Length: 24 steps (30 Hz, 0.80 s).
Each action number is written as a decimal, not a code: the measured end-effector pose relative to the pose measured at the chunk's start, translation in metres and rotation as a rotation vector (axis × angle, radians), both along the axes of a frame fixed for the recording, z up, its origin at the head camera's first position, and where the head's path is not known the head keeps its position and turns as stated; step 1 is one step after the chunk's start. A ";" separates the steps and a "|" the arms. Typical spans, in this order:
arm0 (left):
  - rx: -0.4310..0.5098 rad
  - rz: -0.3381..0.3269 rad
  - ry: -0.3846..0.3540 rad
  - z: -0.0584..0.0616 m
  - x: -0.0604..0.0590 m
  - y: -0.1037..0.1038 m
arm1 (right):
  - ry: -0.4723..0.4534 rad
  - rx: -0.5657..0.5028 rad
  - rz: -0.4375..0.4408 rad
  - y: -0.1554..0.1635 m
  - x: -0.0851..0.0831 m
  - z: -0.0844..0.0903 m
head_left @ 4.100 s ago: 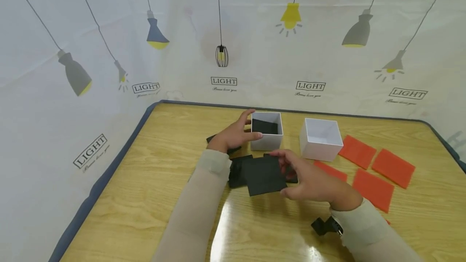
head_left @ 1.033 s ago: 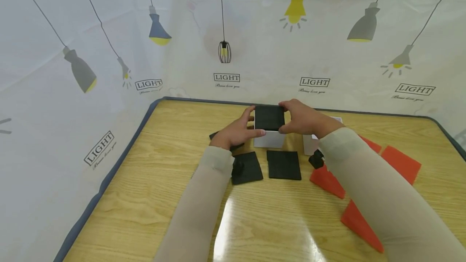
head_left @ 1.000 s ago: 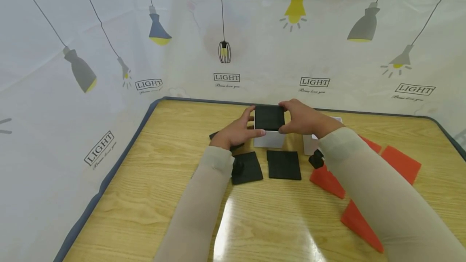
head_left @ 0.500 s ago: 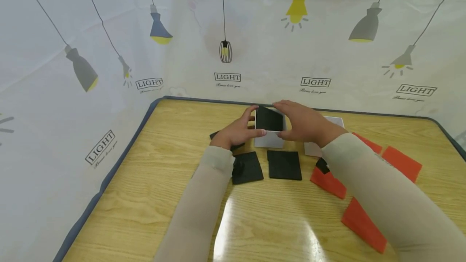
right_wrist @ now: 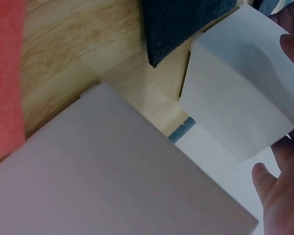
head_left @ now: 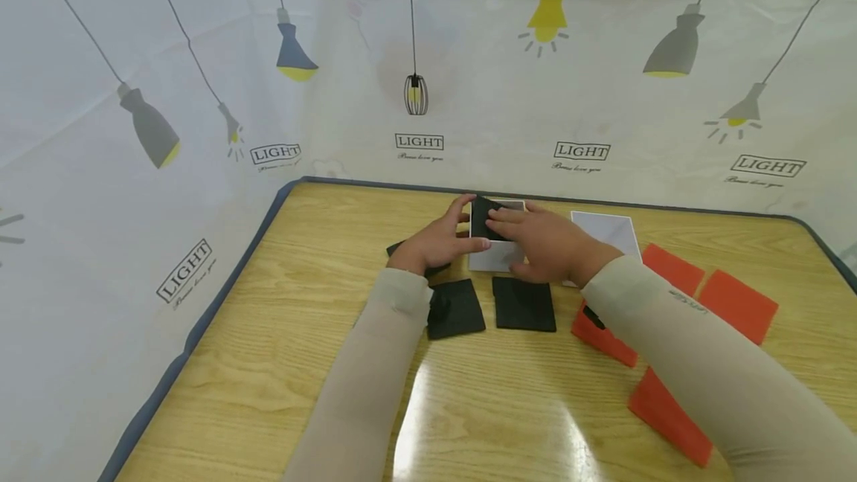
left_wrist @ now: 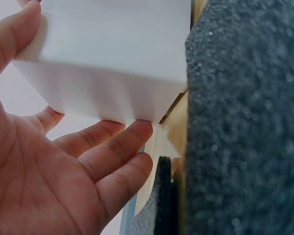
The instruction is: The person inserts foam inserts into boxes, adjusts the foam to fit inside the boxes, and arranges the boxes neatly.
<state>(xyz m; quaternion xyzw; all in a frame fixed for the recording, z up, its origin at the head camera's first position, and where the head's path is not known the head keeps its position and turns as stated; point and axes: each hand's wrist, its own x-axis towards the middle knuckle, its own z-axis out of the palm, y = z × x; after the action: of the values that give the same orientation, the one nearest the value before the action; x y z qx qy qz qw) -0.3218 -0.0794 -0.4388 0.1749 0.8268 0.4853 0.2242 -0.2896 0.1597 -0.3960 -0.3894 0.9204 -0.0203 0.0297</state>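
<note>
we steady the white box (head_left: 494, 255) near the table's (head_left: 268, 333) far edge with our left hand (head_left: 435, 244); our right hand's (head_left: 545, 248) flat fingers press black foam (head_left: 483, 219) inside.

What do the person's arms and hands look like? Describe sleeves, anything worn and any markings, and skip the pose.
Both arms wear snug, plain beige sleeves that end at the wrists, each closed by a slightly lighter band. The right sleeve carries a small line of dark lettering below the cuff, too small to read. The left sleeve shows no marking. The left hand and right hand are bare, with no gloves, rings or watch visible.
</note>
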 end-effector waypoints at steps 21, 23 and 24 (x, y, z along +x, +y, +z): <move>0.020 -0.004 -0.011 0.000 0.001 0.000 | -0.018 0.089 -0.016 -0.013 -0.004 -0.002; 0.016 -0.004 -0.010 0.000 0.001 -0.001 | -0.023 0.092 -0.020 -0.013 -0.005 -0.002; 0.015 -0.003 -0.009 0.000 0.000 -0.001 | -0.023 0.093 -0.020 -0.014 -0.005 -0.002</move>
<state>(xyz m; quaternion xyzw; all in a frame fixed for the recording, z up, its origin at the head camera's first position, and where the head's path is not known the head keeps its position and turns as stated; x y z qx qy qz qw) -0.3214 -0.0800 -0.4390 0.1757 0.8218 0.4921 0.2274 -0.2946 0.1461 -0.3979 -0.3779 0.9239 0.0178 0.0582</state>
